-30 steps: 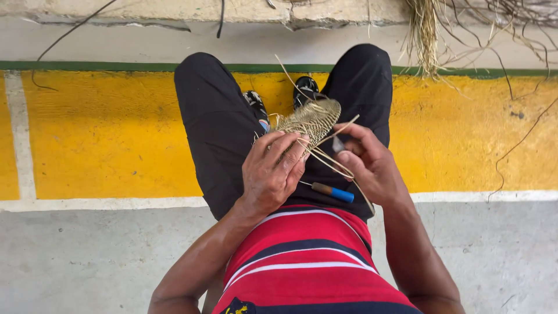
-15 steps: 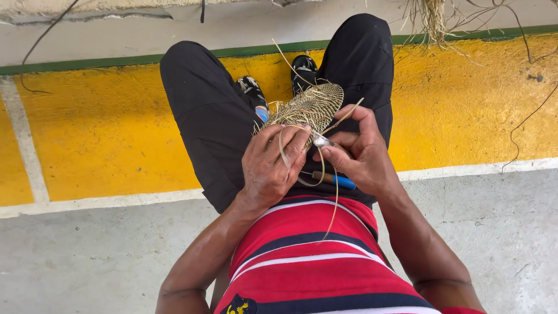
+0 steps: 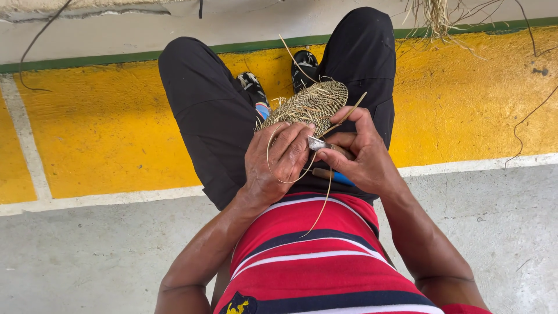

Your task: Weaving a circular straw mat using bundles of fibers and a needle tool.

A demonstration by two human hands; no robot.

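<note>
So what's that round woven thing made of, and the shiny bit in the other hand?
The round woven disc looks like dried straw or palm fibre: tan, matte, with loose strands. The shiny piece in the right hand seems metal, maybe a blade: grey and glinting.

My left hand [image 3: 278,163] sits over my lap, back of the hand up, fingers [image 3: 293,142] curled down and pinched together at the tips. My right hand [image 3: 360,154] lies just beside it, fingertips touching the left's, thumb pressed forward against the forefinger, the other fingers folded under. Both wrists bend inward so the hands meet at the middle. My forearms run up from the bottom corners, elbows out, bare to above the elbow. Both grips are closed tight.
</note>
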